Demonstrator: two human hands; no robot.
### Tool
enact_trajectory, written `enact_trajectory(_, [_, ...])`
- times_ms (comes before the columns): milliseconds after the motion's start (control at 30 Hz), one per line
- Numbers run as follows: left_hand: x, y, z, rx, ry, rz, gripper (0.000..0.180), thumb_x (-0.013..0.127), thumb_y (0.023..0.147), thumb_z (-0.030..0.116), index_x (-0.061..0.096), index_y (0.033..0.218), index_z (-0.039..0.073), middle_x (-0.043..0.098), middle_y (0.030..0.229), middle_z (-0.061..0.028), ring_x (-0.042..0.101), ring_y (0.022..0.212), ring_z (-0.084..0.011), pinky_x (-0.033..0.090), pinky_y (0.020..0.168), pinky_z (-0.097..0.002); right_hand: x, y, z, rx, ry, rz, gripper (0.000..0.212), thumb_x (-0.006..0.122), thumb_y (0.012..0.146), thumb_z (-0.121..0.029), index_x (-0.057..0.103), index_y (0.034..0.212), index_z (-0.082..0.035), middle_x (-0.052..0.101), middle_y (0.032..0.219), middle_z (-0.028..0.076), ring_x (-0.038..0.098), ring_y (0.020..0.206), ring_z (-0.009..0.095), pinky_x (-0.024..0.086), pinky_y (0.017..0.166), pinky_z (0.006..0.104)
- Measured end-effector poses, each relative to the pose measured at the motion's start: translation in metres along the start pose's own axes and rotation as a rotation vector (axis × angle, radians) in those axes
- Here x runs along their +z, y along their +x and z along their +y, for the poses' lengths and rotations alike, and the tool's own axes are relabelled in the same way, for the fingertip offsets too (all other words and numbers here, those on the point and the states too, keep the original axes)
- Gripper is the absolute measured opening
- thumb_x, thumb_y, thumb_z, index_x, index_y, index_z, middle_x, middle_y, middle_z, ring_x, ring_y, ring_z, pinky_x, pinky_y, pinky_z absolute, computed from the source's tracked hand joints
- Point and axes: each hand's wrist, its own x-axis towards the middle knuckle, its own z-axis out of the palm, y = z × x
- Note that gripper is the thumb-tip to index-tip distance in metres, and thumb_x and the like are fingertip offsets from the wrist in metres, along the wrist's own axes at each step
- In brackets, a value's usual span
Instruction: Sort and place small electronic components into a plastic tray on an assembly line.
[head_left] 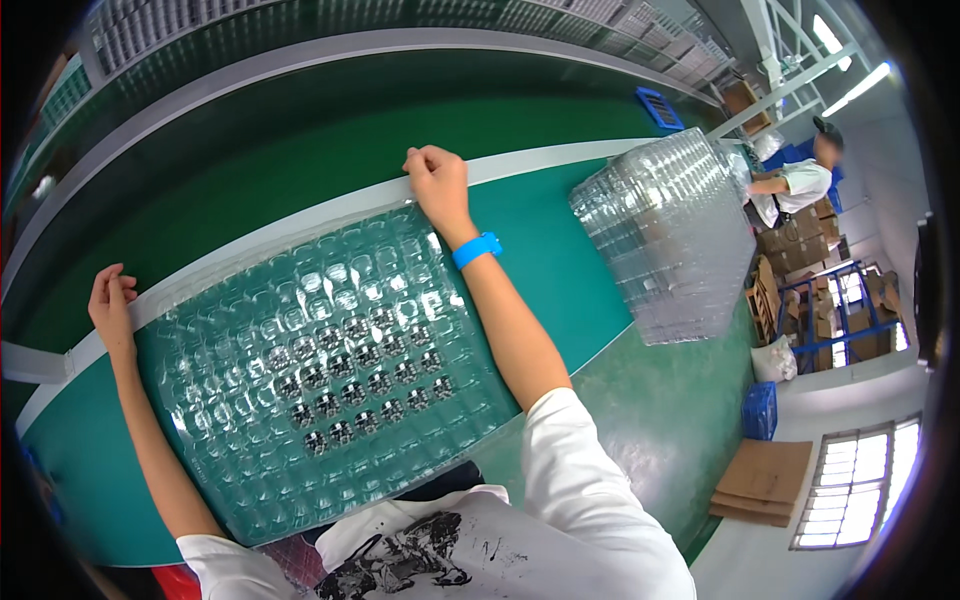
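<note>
A clear plastic blister tray (pixel 240 345) lies in front of me on the green tabletop, its pockets in rows. Small black-and-silver parts (pixel 366 386) fill several of the middle pockets; their exact kind is too small to tell. Beyond the tray's far left corner, my left hand (pixel 113 305) is raised with its fingers loosely bent and apart, holding nothing visible. At the far right corner, my right hand (pixel 437 182) is closed with curled fingers, and whatever is inside it, if anything, is hidden. A blue wristband (pixel 477 250) circles my right wrist.
A tall stack of clear trays (pixel 680 240) stands to the right on the table. Past the pale rail (pixel 540 160) runs a dark green surface (pixel 330 120) with a blue tray (pixel 659 107). Another person (pixel 800 185) is at the far right, near cardboard boxes (pixel 800 240).
</note>
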Motion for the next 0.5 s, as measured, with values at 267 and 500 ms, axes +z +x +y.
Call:
enact_trajectory(267, [0.003,0.004,-0.005,-0.015,-0.001,-0.013,0.021,0.050,0.099,0.016,0.063,0.109,0.002,0.062,0.081,-0.0021,0.052,0.067,-0.0062,0.045,0.063,-0.0199,-0.004,0.002,0.002,-0.025,-0.026,0.004,0.030,0.058,0.090,-0.017,0.063,0.069,0.005,0.053,0.052,0.007,0.046,0.049,0.011,0.035,0.047,0.0295])
enact_trajectory(500, [0.004,0.003,0.003,0.021,0.058,0.014,0.021,0.050,0.099,0.015,0.063,0.111,0.003,0.065,0.100,-0.0048,0.057,0.080,-0.0080,0.046,0.066,-0.0208,-0.002,0.002,0.005,0.026,0.013,-0.029,0.027,0.058,0.089,-0.017,0.065,0.076,0.006,0.061,0.059,0.009,0.056,0.055,0.014,0.043,0.052,0.0293])
